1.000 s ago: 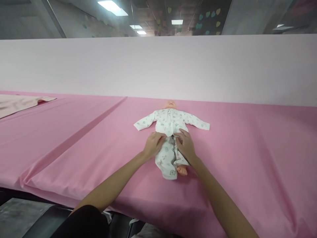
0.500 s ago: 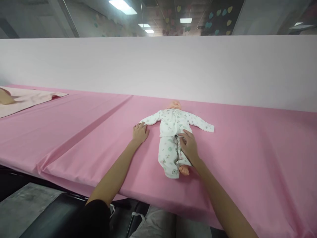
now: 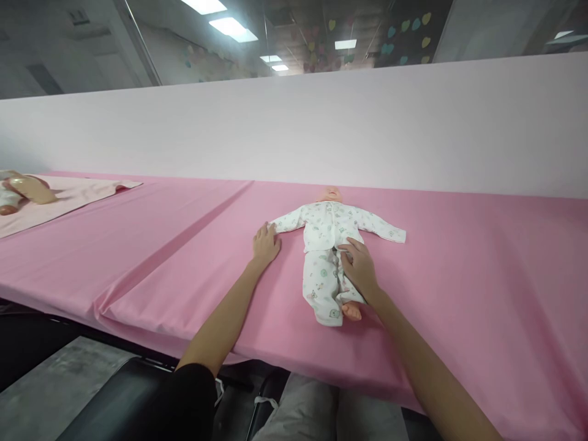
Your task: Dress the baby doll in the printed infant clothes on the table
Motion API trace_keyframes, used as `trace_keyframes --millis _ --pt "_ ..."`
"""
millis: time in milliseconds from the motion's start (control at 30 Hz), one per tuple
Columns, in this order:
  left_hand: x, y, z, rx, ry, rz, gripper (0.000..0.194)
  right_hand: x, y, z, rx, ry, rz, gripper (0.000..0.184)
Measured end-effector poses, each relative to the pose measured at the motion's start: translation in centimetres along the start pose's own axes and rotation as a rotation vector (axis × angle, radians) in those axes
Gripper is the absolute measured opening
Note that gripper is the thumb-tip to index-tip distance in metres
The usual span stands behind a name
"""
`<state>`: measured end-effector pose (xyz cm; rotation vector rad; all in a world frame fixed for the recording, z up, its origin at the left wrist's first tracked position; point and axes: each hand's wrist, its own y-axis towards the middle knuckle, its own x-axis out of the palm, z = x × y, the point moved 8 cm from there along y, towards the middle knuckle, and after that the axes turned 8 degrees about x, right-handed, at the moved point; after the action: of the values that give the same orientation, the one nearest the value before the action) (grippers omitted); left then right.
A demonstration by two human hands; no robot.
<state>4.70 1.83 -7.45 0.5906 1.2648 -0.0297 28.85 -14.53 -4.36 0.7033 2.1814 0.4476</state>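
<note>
Left hand, fingers extended, touches the doll's sleeve; right hand, half curled at the waist hem, hold unclear.

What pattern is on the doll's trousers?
The doll's trousers are white with small scattered prints, some green and pink; the head view shows them.

a white wall is topped by glass. ceiling lights are lit. grey floor is partly exposed.
</note>
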Motion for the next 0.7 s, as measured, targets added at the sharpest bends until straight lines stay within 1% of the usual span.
trace_keyframes --millis 67,133,233,433,533,700 --pt "0.4 0.1 0.9 0.071 -0.009 -0.032 0.050 0.0 0.0 -0.1 -0.013 -0.014 0.008 0.029" --pt "0.7 0.1 1.2 0.096 -0.025 -0.071 0.046 0.0 0.0 -0.2 -0.021 -0.038 0.009 0.029" --pt "1.0 0.1 1.1 0.085 -0.032 -0.099 0.044 0.1 0.1 -0.3 -0.038 -0.081 -0.008 0.030" --pt "1.0 0.2 1.1 0.077 -0.005 -0.081 0.043 0.2 0.4 -0.5 -0.054 -0.120 -0.034 0.030" --pt "0.4 0.2 1.3 0.093 0.002 -0.015 0.037 0.2 0.4 -0.6 -0.061 -0.125 -0.022 0.029" --pt "-1.4 -0.1 2.6 0.170 -0.012 0.182 0.022 0.3 0.3 -0.6 -0.058 -0.129 -0.007 0.027"
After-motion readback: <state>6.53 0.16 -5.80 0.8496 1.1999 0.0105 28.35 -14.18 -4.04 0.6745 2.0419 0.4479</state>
